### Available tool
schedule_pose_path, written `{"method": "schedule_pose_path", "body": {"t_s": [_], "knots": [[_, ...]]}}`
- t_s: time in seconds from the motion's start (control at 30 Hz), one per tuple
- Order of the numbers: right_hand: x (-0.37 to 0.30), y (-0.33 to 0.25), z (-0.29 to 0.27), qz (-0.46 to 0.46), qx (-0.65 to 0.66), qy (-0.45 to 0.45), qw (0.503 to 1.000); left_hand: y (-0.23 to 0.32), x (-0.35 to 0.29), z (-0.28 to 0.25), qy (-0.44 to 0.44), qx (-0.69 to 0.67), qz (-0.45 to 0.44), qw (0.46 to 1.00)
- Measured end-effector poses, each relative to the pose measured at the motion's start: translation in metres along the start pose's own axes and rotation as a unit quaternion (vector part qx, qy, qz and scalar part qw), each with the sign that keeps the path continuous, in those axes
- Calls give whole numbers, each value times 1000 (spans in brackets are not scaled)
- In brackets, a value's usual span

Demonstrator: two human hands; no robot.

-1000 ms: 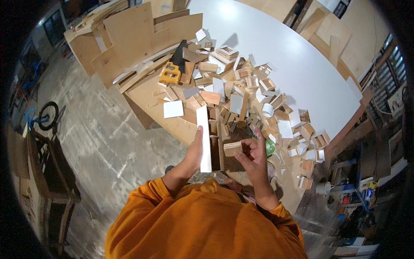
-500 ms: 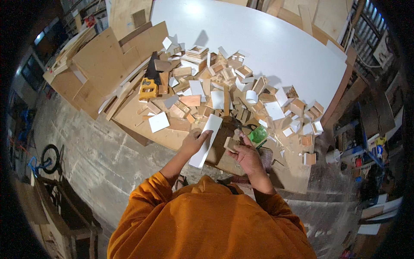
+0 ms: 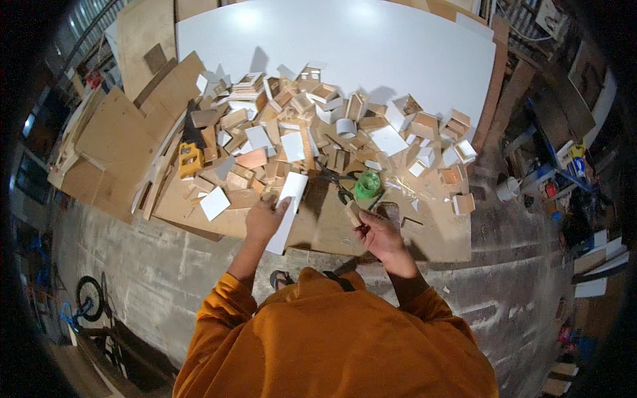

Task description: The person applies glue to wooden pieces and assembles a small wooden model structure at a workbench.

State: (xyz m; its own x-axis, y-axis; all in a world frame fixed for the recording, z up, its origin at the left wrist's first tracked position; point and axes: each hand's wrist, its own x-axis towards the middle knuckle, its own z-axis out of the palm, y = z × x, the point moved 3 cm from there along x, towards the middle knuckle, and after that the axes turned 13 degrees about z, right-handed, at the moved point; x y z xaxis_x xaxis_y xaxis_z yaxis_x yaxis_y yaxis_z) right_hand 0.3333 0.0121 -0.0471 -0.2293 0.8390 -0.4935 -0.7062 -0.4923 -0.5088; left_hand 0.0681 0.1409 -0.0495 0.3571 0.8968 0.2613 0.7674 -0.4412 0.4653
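Observation:
My left hand [image 3: 263, 222] is closed on a long white board strip [image 3: 290, 202], thumb on its face, near the table's front edge. Between the thumb and fingers of my right hand [image 3: 383, 240] is a small wooden block [image 3: 353, 213], tilted, with part of it behind the fingers. Just beyond that hand stands a green container [image 3: 367, 185]. A dark-handled tool [image 3: 344, 195] lies beside the container, its kind hard to make out. The two held pieces are apart from each other.
Wood offcuts and small white-faced pieces [image 3: 252, 158] are heaped across the worktable [image 3: 438, 232]. A handsaw with a yellow handle [image 3: 190, 160] lies at the heap's left. Behind is a large white panel [image 3: 332, 40]; plywood sheets [image 3: 109, 146] lean at left. A bicycle wheel [image 3: 89, 298] stands lower left.
The whole view has shifted, so the table appears further left. My right hand has turned the wooden block to a steeper tilt. My left hand keeps its hold on the white strip.

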Motion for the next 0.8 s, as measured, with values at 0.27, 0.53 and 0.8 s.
{"method": "schedule_pose_path", "body": {"t_s": [0.27,0.53,0.8], "knots": [[-46,-49,-87,-187,-259,264,910,93,-10,-43,17,-73,156,985],[-31,-43,-74,-296,-656,316,619,175,-17,94,-105,-165,333,922],[-44,-30,-59,-343,-727,273,528,180,-9,134,-111,-128,304,938]]}}
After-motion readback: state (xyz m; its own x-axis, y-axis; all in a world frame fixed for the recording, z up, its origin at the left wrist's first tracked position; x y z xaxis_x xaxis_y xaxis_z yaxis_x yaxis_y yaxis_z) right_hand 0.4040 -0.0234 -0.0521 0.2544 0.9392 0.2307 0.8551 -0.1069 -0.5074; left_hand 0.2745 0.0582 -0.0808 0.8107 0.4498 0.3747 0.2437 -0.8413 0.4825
